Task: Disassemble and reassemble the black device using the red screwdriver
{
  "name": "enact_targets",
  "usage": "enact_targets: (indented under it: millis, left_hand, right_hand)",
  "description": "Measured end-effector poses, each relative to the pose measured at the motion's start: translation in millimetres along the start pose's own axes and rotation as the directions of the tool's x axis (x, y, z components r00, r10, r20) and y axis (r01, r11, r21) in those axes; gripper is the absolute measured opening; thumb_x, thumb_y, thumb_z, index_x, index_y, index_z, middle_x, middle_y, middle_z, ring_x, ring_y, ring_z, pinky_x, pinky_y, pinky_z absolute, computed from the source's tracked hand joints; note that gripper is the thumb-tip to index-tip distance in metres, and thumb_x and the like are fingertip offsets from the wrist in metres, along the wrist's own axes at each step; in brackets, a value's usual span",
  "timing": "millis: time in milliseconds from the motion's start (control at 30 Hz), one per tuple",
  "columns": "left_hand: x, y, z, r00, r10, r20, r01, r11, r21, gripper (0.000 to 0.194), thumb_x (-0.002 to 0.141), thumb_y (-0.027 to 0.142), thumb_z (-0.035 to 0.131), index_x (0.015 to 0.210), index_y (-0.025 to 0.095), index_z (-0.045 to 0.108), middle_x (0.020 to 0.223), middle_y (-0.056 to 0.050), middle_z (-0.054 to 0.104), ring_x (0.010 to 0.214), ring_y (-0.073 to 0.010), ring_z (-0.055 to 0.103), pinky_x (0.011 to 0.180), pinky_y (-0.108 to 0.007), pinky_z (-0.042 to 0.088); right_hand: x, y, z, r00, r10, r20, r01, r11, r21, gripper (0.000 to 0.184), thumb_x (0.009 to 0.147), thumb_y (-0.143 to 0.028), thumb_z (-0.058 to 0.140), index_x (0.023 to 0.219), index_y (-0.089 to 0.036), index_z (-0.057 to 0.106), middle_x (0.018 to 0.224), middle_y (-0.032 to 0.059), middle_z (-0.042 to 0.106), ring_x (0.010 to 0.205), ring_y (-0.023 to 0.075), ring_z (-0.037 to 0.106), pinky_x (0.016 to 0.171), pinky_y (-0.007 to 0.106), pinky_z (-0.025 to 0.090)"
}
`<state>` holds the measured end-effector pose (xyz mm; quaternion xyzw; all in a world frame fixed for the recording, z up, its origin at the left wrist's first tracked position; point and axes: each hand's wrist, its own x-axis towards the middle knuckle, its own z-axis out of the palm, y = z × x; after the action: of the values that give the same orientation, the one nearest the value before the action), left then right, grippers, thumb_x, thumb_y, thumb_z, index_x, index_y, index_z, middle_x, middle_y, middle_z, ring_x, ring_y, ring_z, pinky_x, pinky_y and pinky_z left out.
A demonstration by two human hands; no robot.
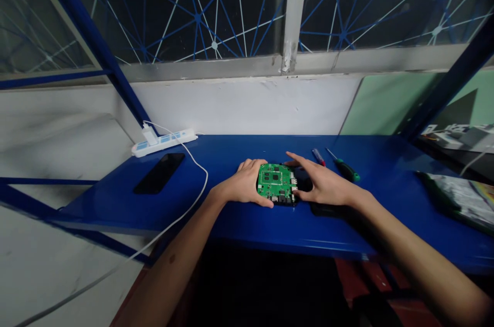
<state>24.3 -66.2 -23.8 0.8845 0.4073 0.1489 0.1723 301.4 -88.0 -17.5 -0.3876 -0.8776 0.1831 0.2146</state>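
A green circuit board (276, 181) with chips and metal ports sits above the blue tabletop, near the front edge. My left hand (247, 183) is wrapped around the board's left side, thumb along the near edge and fingers at the far edge. On the other side, my right hand (322, 181) is open, its thumb at the ports on the board's right edge and its fingers stretched out above. A dark object (328, 210) lies partly hidden beneath the right hand. What supports the board from below is hard to make out.
Beyond my right hand lie a green-handled screwdriver (347, 169) and a smaller clear-and-red one (318, 157). A black phone (159, 173) and a white power strip (165, 142) are at left, with a white cable (206, 178) crossing the table (247, 224). A plastic bag (463, 196) is at right.
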Motion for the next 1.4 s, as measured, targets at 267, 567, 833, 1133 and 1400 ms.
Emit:
enact_targets:
  millis: [267,567,833,1133,1400]
  left_hand:
    - [-0.1,2.6,-2.6,0.998,0.000,0.070,-0.001,1.000,0.011,0.102,0.054,0.076,0.079,0.133,0.023,0.045,0.132,-0.011,0.050,0.123,-0.0370,0.043,0.108,-0.052,0.037]
    - [1.3,-1.7,-0.1,0.997,-0.003,0.083,0.002,1.000,0.004,0.099,0.053,0.079,0.078,0.132,0.025,0.050,0.135,-0.011,0.049,0.126,-0.0385,0.042,0.108,-0.055,0.035]
    - [0.4,-1.0,0.3,0.994,-0.008,0.110,0.010,1.000,-0.018,0.092,0.056,0.079,0.077,0.126,0.024,0.055,0.143,-0.011,0.042,0.132,-0.0386,0.036,0.113,-0.056,0.030]
    - [-1.1,-0.3,-0.6,0.993,-0.009,0.114,0.013,0.999,-0.033,0.090,0.057,0.079,0.077,0.125,0.026,0.054,0.143,-0.010,0.042,0.132,-0.0381,0.037,0.113,-0.056,0.032]
    - [-1.6,2.1,-2.2,0.990,-0.025,0.140,0.031,0.999,-0.042,0.092,0.058,0.081,0.075,0.127,0.024,0.052,0.144,-0.010,0.040,0.133,-0.0376,0.036,0.113,-0.054,0.032]
  right_hand:
    - [0.9,1.8,1.8,0.999,0.009,0.047,-0.009,1.000,0.005,0.092,0.082,-0.033,0.066,0.159,-0.022,0.019,0.147,0.0154,0.054,0.133,0.0331,0.055,0.109,0.055,0.047]
    - [2.5,-1.1,1.2,0.999,-0.007,0.034,0.007,1.000,-0.018,0.081,0.086,-0.035,0.063,0.157,-0.022,0.027,0.144,0.0127,0.060,0.129,0.0327,0.060,0.108,0.054,0.049]
    - [2.6,-1.3,1.8,1.000,-0.005,0.010,0.005,0.999,-0.035,0.078,0.087,-0.036,0.062,0.157,-0.023,0.029,0.141,0.0109,0.062,0.127,0.0305,0.062,0.105,0.052,0.053]
    - [4.3,6.3,0.6,0.998,0.057,-0.016,-0.058,0.995,-0.078,0.075,0.092,-0.043,0.057,0.157,-0.023,0.026,0.139,0.0108,0.063,0.127,0.0295,0.061,0.107,0.052,0.051]
    - [-26.9,33.7,-21.8,0.983,0.135,-0.127,-0.171,0.926,-0.338,0.073,0.095,-0.059,0.046,0.156,-0.021,0.031,0.129,0.0136,0.069,0.135,0.0367,0.051,0.112,0.059,0.042]
